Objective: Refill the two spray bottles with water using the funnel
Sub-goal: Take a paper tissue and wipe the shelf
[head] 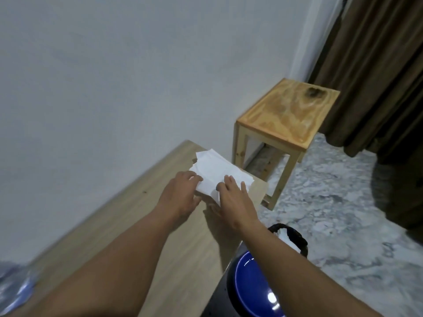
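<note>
both hands (183,195) (233,202) grip a white tissue stack (215,173), its long axis angling away rightward.

A stack of tissues (214,173) lies on the desk (146,225) at its far right corner, near the wall (114,76). A stool (286,124) stands on the floor (343,213) behind the desk. A bin (287,239) sits right of the desk's right edge.
</note>
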A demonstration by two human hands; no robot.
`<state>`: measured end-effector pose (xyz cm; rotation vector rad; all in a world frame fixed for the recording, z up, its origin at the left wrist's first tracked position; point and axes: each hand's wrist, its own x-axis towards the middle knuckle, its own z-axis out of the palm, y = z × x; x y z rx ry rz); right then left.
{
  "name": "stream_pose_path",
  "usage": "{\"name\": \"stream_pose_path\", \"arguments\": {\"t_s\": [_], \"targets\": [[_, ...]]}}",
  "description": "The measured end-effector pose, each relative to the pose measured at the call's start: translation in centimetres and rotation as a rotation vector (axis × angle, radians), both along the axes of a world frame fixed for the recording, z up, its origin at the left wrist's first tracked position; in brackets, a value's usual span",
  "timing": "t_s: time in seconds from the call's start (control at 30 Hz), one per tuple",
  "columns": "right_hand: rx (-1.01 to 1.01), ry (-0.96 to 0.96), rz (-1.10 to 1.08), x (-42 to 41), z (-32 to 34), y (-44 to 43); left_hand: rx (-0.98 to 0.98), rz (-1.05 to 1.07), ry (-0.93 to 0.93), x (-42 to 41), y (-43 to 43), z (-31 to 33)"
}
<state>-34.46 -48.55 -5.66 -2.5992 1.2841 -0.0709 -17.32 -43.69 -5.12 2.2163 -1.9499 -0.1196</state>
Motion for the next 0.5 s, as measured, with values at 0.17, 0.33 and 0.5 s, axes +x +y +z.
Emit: {"name": "stream_pose_path", "arguments": {"t_s": [0.17, 0.33, 0.5], "targets": [[-0.064, 0.004, 0.047, 1.2, -0.9, -1.2, -0.062, 0.001, -0.078, 0.3, -1.4, -1.6], [-0.120, -0.124, -0.010, 0.6, 1.7, -2.9, -0.180, 0.012, -0.034, 1.0, -3.3, -0.3], [-0.209, -0.261, -0.123, -0.1, 5.9, -4.5, -0.258, 0.031, 0.054, 0.9, -5.7, 3.5]]}}
